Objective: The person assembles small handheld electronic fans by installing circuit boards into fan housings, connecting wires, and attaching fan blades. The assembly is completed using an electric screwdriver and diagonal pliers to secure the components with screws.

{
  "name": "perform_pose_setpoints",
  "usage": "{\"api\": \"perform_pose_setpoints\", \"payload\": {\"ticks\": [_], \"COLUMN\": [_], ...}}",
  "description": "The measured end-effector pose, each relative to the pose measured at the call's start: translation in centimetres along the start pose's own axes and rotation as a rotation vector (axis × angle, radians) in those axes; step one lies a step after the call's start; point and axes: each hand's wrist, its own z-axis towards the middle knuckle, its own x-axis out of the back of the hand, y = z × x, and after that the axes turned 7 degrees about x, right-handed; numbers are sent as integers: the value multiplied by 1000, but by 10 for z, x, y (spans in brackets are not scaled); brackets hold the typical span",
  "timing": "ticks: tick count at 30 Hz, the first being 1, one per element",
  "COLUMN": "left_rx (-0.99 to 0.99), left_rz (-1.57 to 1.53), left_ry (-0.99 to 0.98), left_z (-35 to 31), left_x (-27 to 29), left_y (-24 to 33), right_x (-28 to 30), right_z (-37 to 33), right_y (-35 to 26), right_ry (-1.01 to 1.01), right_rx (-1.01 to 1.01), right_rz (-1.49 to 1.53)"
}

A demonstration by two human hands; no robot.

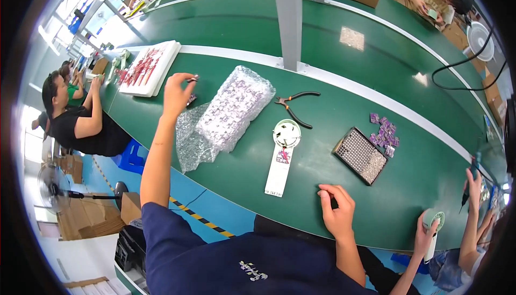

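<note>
My left hand [180, 93] is raised over the table at the left, its fingertips pinching a small silvery-dark piece [194, 79] too small to name. Just below it a small dark purple part [191, 99] lies beside a clear bubble-wrap bag [236, 109] full of white and purple pieces. Near the front edge my right hand [339, 211] is curled, thumb and forefinger close together; what they hold, if anything, cannot be made out. Between my hands lies a handheld fan body [277, 174], white-handled with a pale green round head and red wires showing. Orange-and-black cutting pliers [290, 101] lie beyond it.
A black tray [352, 155] of small metal parts stands at the right, beside several purple circuit boards [384, 131]. A white foam tray [156, 74] with red-wired parts is at the far left. A metal post [290, 26] rises behind. At right, a co-worker's hand [424, 233] holds another fan.
</note>
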Motion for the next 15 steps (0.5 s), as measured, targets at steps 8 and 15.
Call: {"api": "perform_pose_setpoints", "payload": {"ticks": [8, 15], "left_rx": [423, 655], "left_rz": [-326, -941], "left_ry": [-152, -188], "left_z": [-12, -29], "left_x": [12, 42], "left_y": [-6, 95], "right_x": [1, 5], "right_z": [4, -4], "right_y": [-4, 0], "right_ry": [-18, 9], "right_rx": [23, 2], "right_rz": [-3, 6]}}
